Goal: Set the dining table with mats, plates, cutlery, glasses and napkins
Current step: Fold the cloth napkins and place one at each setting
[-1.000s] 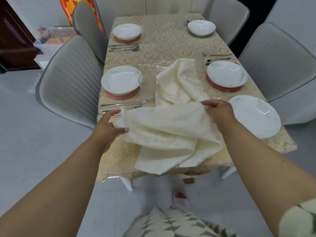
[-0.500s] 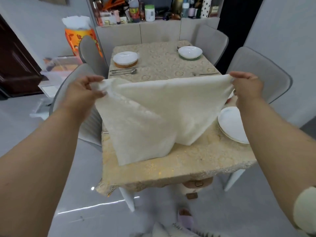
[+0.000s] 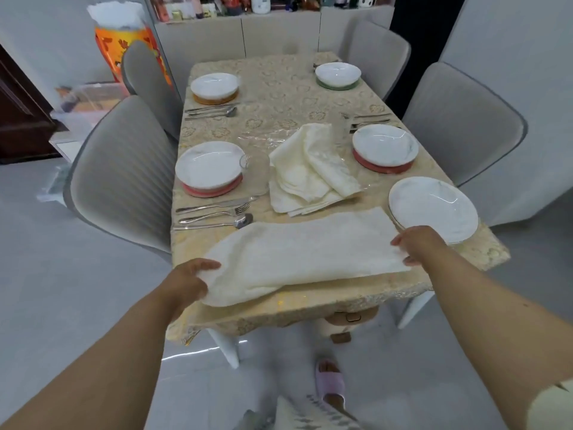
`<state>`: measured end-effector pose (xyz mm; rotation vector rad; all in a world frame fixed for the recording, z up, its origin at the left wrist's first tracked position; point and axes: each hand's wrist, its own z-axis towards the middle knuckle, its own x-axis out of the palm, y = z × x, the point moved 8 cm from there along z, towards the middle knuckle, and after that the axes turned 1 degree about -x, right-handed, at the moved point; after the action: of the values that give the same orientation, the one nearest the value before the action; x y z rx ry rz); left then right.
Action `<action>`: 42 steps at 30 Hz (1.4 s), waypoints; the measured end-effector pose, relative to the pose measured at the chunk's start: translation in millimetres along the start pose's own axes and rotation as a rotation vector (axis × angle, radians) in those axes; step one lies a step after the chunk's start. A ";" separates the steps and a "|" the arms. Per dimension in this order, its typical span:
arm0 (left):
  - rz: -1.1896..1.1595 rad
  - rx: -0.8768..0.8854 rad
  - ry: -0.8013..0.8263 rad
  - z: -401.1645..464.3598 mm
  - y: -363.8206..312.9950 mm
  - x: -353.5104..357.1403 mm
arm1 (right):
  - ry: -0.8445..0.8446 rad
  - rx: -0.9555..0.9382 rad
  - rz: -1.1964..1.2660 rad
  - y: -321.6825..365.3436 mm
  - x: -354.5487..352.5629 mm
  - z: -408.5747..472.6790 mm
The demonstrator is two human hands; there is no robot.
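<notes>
A cream napkin [image 3: 297, 256] lies folded in half across the near end of the dining table [image 3: 279, 85]. My left hand [image 3: 186, 282] grips its left end and my right hand [image 3: 417, 243] pinches its right end. A pile of more napkins [image 3: 310, 169] sits mid-table. White plates on round mats stand at near left [image 3: 209, 164], far left [image 3: 214, 85], far right [image 3: 338, 72] and right [image 3: 384, 145]. A stack of bare plates [image 3: 434, 209] rests at the near right corner. Cutlery [image 3: 214, 212] lies left of the napkin, with a glass [image 3: 255, 170] beside the near-left plate.
Grey chairs [image 3: 124, 181] flank the table on both sides, one at right [image 3: 459, 125]. More cutlery lies by the far-left plate [image 3: 210, 110] and by the right plate [image 3: 369, 119]. A sideboard with bottles [image 3: 263, 29] stands behind. A stool sits under the table's near end.
The napkin was picked up from the table, held spread in the air between both hands, and now lies folded on the near end, both hands lowered with it.
</notes>
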<state>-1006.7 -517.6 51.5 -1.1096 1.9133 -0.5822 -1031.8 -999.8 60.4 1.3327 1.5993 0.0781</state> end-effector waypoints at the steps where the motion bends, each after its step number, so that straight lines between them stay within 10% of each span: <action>1: 0.026 -0.015 -0.013 -1.2 8.3 0.6 | 0.018 0.018 -0.089 -10.1 2.2 -0.1; 17: 0.219 0.100 -0.025 -7.0 20.9 27.2 | -0.123 0.013 -0.707 -31.8 17.8 -13.2; 25: 0.221 -0.093 -0.375 26.2 9.6 14.7 | -0.261 -0.478 -0.426 56.7 36.1 1.5; 33: 0.341 -0.109 -0.300 48.4 -5.3 37.5 | 0.031 -0.404 -0.826 74.0 73.0 42.8; 38: -0.165 0.082 -0.279 37.6 -22.1 14.8 | -0.257 -0.574 -0.456 94.6 36.6 38.1; 42: -0.076 -0.022 -0.099 33.7 -10.1 10.5 | -0.185 -0.572 -0.410 93.0 40.2 42.2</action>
<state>-976.5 -531.4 35.7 -1.2070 1.8030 -0.5389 -932.3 -954.7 70.2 0.5465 1.5089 0.1442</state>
